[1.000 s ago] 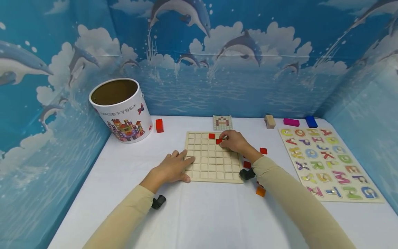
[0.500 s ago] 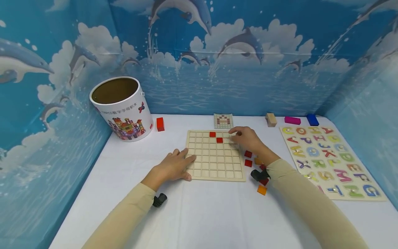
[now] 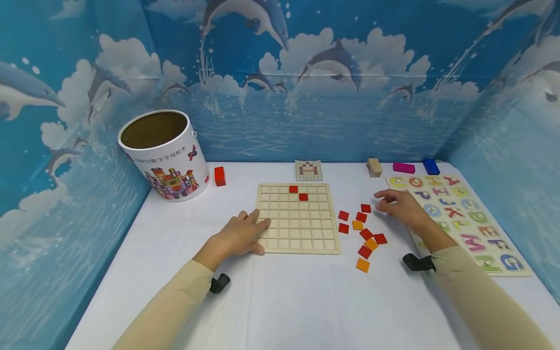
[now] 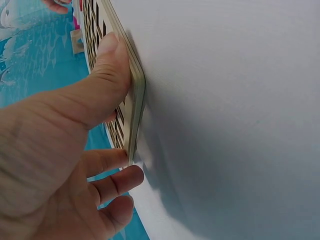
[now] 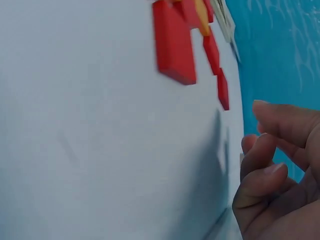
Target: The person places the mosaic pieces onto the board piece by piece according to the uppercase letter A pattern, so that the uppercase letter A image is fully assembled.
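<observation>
My left hand (image 3: 239, 235) rests at the left edge of a pale wooden grid board (image 3: 301, 225). In the left wrist view its thumb (image 4: 111, 67) lies on the board's rim, with the other fingers spread along the side. Two red square tiles sit in the grid, one in the top row (image 3: 293, 189) and one diagonally below it (image 3: 303, 197). Holding nothing, my right hand (image 3: 403, 210) hovers with loosely bent fingers right of several loose red tiles (image 3: 361, 217) and a few orange ones (image 3: 362, 265). The nearest red tile (image 3: 365, 208) lies just left of its fingertips.
A small pattern card (image 3: 308, 170) lies behind the board. At the back left stand a white bucket (image 3: 175, 170) and a red block (image 3: 219, 176). An alphabet puzzle board (image 3: 477, 228) lies under the right forearm; wooden (image 3: 374, 167), magenta (image 3: 403, 168) and blue (image 3: 431, 166) blocks line the back.
My right hand has let go of the second red tile in the grid and moved right, past the loose tiles, uncovering them. The left hand has stayed on the board's edge.
</observation>
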`<state>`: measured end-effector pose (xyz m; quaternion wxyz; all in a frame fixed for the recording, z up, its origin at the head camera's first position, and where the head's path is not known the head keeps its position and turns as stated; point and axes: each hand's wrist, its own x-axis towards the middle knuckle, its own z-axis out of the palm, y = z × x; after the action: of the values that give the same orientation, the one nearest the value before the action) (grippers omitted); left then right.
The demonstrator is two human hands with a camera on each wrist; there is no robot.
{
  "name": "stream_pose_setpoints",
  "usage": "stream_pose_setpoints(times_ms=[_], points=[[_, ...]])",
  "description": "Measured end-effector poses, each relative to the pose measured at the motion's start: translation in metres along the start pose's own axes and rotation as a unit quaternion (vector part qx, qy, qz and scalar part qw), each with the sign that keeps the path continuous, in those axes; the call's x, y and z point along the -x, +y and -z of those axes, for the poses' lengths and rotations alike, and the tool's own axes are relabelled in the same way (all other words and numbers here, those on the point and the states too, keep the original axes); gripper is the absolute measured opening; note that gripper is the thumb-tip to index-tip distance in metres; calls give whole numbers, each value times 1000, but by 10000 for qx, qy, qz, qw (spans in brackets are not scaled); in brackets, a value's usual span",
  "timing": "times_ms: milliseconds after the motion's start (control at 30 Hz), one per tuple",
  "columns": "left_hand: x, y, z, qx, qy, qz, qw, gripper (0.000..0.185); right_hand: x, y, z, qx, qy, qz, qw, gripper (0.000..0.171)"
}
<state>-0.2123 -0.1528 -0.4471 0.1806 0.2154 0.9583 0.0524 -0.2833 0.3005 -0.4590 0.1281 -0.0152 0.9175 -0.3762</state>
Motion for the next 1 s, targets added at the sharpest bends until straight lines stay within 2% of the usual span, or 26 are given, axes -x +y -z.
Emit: stream_pose_setpoints(times_ms=[200, 400, 600, 833, 1000], points=[[1, 0, 0, -30, 8, 23, 10000, 88, 0, 3, -7, 224, -3, 115, 9997, 48], [1, 0, 0, -22, 18, 5, 10000, 87, -5, 0, -13, 437, -162, 356, 9983, 44], [1, 0, 0, -46, 11, -9, 10000, 88, -9, -1, -18, 618, -191, 382, 9972, 38], [1, 0, 0, -14, 50, -14, 10000, 87, -8, -4, -17, 353, 44, 222, 9991, 31], [1, 1, -1, -129, 77, 5, 9999, 88, -7, -4, -16, 43, 133, 5, 9999, 40]])
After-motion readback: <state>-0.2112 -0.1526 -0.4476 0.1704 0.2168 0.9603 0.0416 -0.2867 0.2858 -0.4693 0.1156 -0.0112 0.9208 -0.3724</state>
